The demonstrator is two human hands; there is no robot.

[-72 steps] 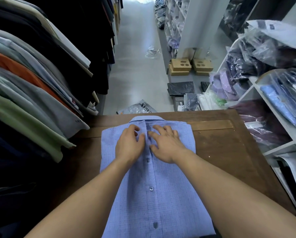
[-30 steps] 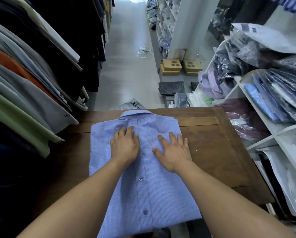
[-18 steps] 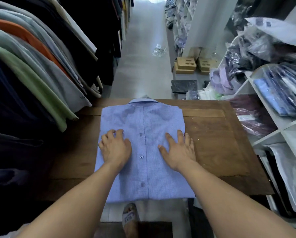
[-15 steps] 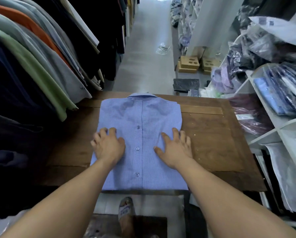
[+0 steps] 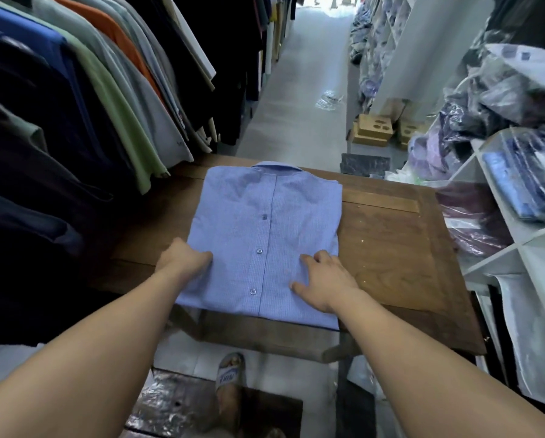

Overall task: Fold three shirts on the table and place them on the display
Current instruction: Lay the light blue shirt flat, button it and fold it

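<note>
Blue checked shirt (image 5: 264, 235), fine weave, folded into neat rectangle, button placket up, collar at far end, lying flat on scuffed wooden table (image 5: 391, 248). Left hand (image 5: 184, 257) curled round shirt's left edge, fingertips tucked under the fabric. Right hand (image 5: 324, 279) flat on lower right corner, fingers spread, holding nothing.

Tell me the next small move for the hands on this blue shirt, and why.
Probably slide the right hand under the right edge of the blue shirt. It lies folded, buttons up, on the table; the left hand curls at its left edge, the right rests on top.
</note>
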